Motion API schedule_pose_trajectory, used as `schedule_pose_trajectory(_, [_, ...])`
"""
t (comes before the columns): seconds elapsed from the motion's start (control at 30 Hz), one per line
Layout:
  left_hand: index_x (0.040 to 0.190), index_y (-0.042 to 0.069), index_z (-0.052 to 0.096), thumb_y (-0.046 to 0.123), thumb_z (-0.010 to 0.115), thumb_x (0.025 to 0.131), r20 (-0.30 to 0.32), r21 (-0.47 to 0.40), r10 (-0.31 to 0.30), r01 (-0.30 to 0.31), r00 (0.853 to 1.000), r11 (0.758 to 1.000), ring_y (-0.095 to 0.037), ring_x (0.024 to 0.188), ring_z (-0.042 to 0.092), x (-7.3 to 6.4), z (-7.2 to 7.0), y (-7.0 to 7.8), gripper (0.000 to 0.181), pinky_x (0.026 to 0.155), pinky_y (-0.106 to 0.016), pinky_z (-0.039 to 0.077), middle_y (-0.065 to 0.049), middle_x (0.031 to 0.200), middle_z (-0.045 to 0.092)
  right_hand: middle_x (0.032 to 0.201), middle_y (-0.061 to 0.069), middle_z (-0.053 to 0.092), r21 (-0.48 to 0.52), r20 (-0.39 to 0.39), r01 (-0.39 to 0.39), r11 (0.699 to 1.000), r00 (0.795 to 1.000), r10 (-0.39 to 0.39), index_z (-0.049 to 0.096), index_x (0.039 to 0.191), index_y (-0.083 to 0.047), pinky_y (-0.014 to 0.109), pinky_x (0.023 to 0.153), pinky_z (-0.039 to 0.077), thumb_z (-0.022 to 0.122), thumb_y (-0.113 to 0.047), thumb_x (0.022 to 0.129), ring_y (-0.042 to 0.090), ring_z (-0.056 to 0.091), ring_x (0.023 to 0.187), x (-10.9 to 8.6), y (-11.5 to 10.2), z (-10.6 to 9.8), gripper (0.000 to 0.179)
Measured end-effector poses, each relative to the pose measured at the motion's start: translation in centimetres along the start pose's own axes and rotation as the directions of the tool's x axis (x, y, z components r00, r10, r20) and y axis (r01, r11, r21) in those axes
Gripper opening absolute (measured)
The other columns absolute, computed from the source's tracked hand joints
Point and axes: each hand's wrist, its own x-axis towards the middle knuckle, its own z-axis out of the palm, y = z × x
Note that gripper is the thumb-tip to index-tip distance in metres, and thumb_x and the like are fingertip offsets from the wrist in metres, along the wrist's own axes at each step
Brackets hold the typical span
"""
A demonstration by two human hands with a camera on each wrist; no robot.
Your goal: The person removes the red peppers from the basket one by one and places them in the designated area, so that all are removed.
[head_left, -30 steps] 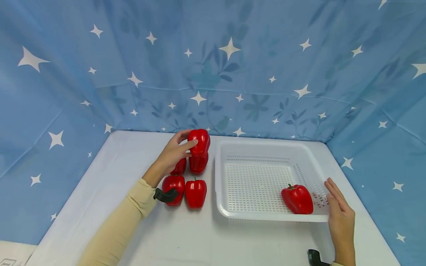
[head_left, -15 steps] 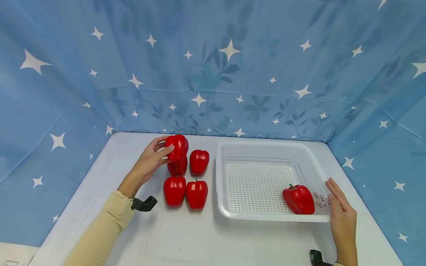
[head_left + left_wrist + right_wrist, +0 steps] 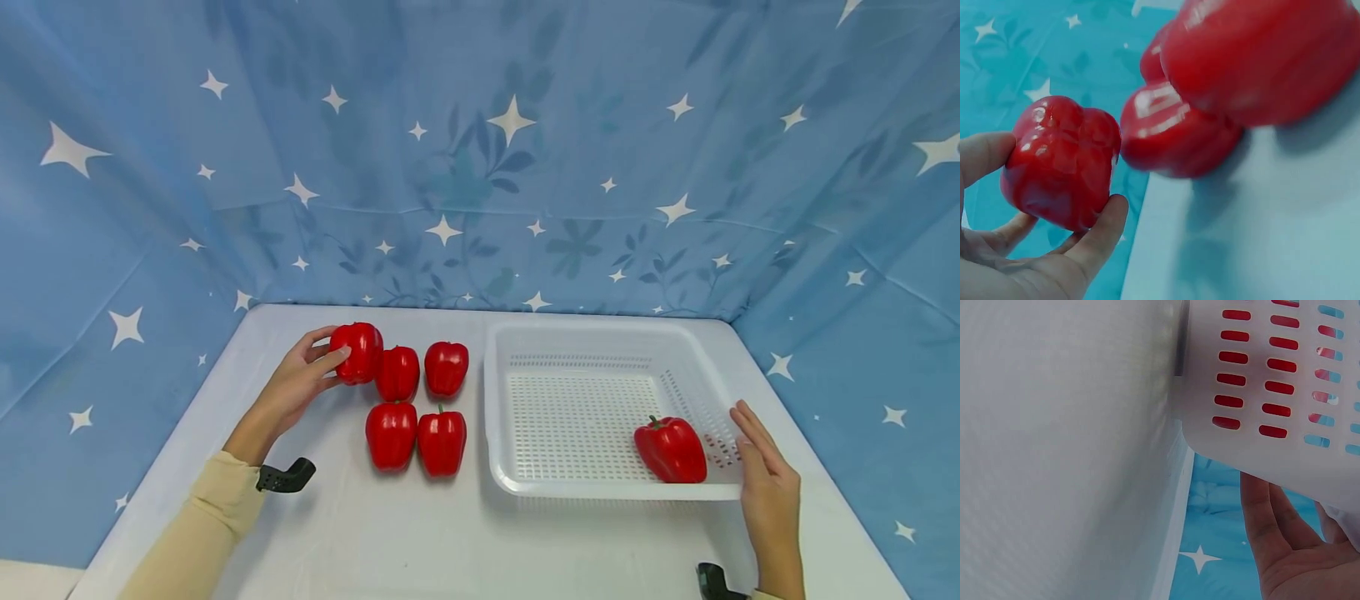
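Observation:
My left hand [image 3: 294, 379] holds a red bell pepper [image 3: 356, 353] between its thumb and fingers, just left of the other peppers. In the left wrist view, the fingers grip the sides of this bell pepper [image 3: 1063, 162]. Two pairs of red bell peppers stand beside it, including a back one [image 3: 398, 374] and a front one [image 3: 441, 442]. My right hand [image 3: 770, 492] rests at the right rim of a white perforated basket [image 3: 600, 490], its fingers fairly straight. One red bell pepper [image 3: 671, 450] lies tilted in the basket's front right corner.
A white table [image 3: 420, 533] carries everything. Behind it and along its sides hangs a blue cloth [image 3: 465, 167] with white stars. The right wrist view shows the basket's slotted wall [image 3: 1254, 440] close up, red showing through the slots.
My left hand has carried the held pepper leftward and lower, from above the back peppers to their left side. The right hand and the basket have stayed in place.

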Motion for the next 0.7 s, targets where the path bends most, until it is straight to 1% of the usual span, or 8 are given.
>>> schedule_pose_trajectory(0.13, [0.168,0.004,0.019,0.026,0.065,0.108,-0.010,0.026,-0.019,0.019,1.000,0.999,-0.039,0.140,0.042,-0.1,-1.1,-0.9,0.079,0.099,-0.028,0.056,-0.027,0.162,0.032,0.167,-0.015,0.041,0.000,0.004,0.004,1.000,1.000,-0.004,0.055,0.159,-0.022,0.030,0.121,0.030,0.042,-0.033,0.116,0.004,0.030,0.156,0.0,0.1,0.0,0.046])
schedule_pose_trajectory(0.3, [0.168,0.003,0.020,0.026,0.065,0.108,-0.009,0.080,-0.042,0.042,0.999,0.996,-0.042,0.142,0.042,0.0,-2.1,-2.1,0.078,0.107,-0.038,0.052,-0.028,0.162,0.032,0.167,-0.015,0.041,0.000,0.004,0.011,1.000,1.000,-0.011,0.055,0.159,-0.023,0.031,0.121,0.031,0.042,-0.033,0.116,0.005,0.031,0.156,0.0,0.0,0.0,0.046])
schedule_pose_trajectory(0.47, [0.167,0.002,0.022,0.025,0.066,0.108,0.004,0.119,-0.052,0.052,0.999,0.991,-0.045,0.144,0.040,0.5,-2.5,-3.3,0.077,0.109,-0.042,0.052,-0.030,0.162,0.032,0.166,-0.016,0.041,0.001,0.008,0.008,1.000,1.000,-0.008,0.054,0.159,-0.025,0.034,0.121,0.032,0.043,-0.034,0.116,0.005,0.031,0.156,-0.1,0.0,0.0,0.046])
schedule_pose_trajectory(0.6, [0.167,0.001,0.023,0.026,0.068,0.106,0.005,0.152,-0.059,0.058,0.998,0.987,-0.044,0.141,0.042,0.7,-2.7,-4.0,0.079,0.111,-0.048,0.050,-0.030,0.160,0.033,0.167,-0.016,0.041,0.001,0.010,0.010,1.000,1.000,-0.010,0.054,0.159,-0.026,0.035,0.121,0.032,0.043,-0.034,0.116,0.006,0.030,0.156,-0.2,0.0,0.0,0.046])
schedule_pose_trajectory(0.7, [0.166,0.001,0.023,0.026,0.069,0.106,0.006,0.169,-0.060,0.058,0.998,0.984,-0.045,0.140,0.042,0.9,-2.8,-4.5,0.080,0.111,-0.049,0.050,-0.030,0.159,0.034,0.167,-0.015,0.041,-0.002,0.008,0.017,1.000,1.000,-0.017,0.054,0.159,-0.026,0.037,0.122,0.032,0.042,-0.034,0.116,0.006,0.030,0.156,-0.2,0.0,0.0,0.046])
